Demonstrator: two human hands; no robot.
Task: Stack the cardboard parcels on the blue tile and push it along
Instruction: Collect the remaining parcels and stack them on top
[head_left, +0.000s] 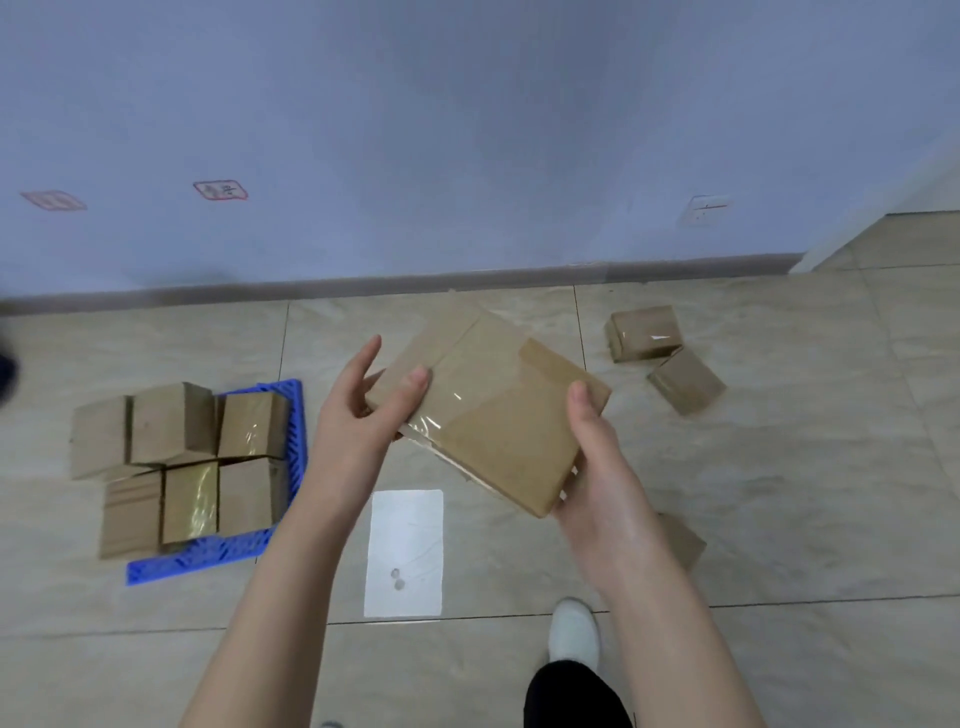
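Far left: blue tile (218, 558) on the floor, with stacked parcels (176, 467) crowded on it, some overhanging its left edge; only the right and near rims show bare. Centre: left hand (358, 421) at the left corner of the flat parcel (498, 410), thumb down on the top face, index finger stretched out straight, other fingers hidden beneath; reads as a light pinch. The parcel is in the air over the floor, tilted, right of the tile and well apart from it; white sheet (405, 553) lies on the floor below. Right hand (597, 467) grips the near-right corner, thumb on top, fingers curled under. Far right: two loose parcels (644, 332) on the floor, touching; another parcel (685, 540) half hidden behind the right forearm. Step in hand, judged: carrying one parcel to the stack. Next move calls for swinging it left and setting it flat on top; the stack looks uneven, so it should be placed centred; the loose ones are still to fetch before the push.
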